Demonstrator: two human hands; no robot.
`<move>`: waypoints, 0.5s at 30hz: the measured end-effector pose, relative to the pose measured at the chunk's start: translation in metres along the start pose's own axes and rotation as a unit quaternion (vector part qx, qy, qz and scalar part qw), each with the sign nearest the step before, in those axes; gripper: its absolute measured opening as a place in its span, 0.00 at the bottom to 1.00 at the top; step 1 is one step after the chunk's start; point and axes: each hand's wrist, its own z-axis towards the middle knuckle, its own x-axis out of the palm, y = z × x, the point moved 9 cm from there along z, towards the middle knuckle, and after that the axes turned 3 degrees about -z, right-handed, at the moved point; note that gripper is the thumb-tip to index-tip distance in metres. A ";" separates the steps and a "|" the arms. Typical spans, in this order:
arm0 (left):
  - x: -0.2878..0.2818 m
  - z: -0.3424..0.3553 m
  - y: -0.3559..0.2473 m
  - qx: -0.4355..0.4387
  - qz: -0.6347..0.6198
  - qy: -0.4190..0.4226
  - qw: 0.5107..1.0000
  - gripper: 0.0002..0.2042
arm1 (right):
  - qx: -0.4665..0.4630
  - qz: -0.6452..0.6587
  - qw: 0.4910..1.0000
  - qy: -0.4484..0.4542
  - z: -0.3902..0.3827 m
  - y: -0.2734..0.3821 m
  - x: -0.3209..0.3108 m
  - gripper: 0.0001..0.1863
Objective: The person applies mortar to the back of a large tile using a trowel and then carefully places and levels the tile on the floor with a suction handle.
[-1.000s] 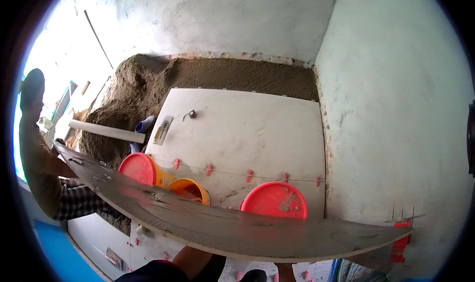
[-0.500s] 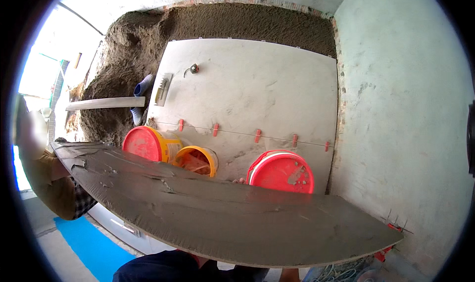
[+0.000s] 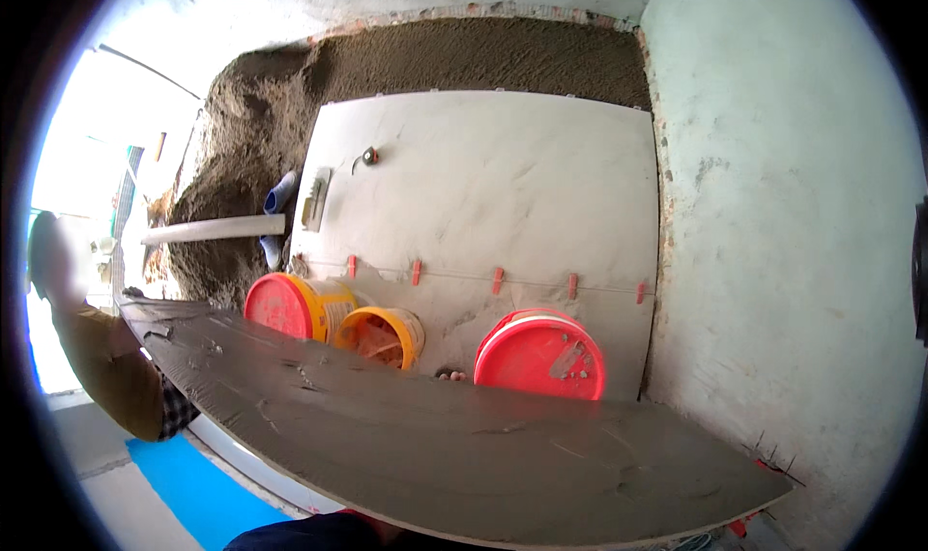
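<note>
A large tile (image 3: pixel 464 454) spans the lower view, its upper face coated with smoothed grey mortar. Fingertips (image 3: pixel 451 375) curl over its far edge between the buckets; by their position I take them for my left hand, closed on the tile. A dark blue sleeve (image 3: pixel 309 532), apparently on my left arm, runs beneath the near edge. My right hand is out of sight, possibly behind the tile. At the left end, a co-worker's arm (image 3: pixel 121 343) reaches to the tile, with a dark-looking hand (image 3: pixel 132 292) at its corner.
Beyond stand a red-lidded yellow bucket (image 3: pixel 280 304), an open yellow bucket (image 3: pixel 382 336) and a red-lidded bucket (image 3: pixel 541 353). A laid tile (image 3: pixel 483 184) carries a notched trowel (image 3: pixel 316 199) and tape measure (image 3: pixel 369 156); red clips (image 3: pixel 498 280) line its joint. A straightedge (image 3: pixel 217 229) lies left; a wall (image 3: pixel 783 213) bounds the right.
The view has shifted slightly, so the buckets and floor sit lower in the picture. The coated tile remains held up, and less of my arms shows below it.
</note>
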 end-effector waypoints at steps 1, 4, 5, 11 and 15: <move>0.003 -0.002 0.003 0.002 0.003 0.000 1.000 0.21 | 0.001 0.004 1.000 -0.003 0.000 -0.002 -0.004 0.24; 0.021 0.001 0.018 -0.002 0.004 0.011 1.000 0.21 | 0.009 0.001 1.000 -0.011 0.007 -0.009 -0.021 0.24; 0.027 0.002 0.024 -0.007 0.003 0.016 1.000 0.21 | 0.012 -0.003 1.000 -0.013 0.011 -0.010 -0.028 0.24; 0.049 -0.003 0.026 -0.030 -0.022 -0.003 0.999 0.22 | 0.056 -0.001 0.998 0.026 0.011 0.009 -0.043 0.25; 0.069 -0.012 0.027 -0.054 -0.052 -0.004 0.997 0.23 | 0.082 -0.009 0.996 0.044 0.020 0.031 -0.068 0.26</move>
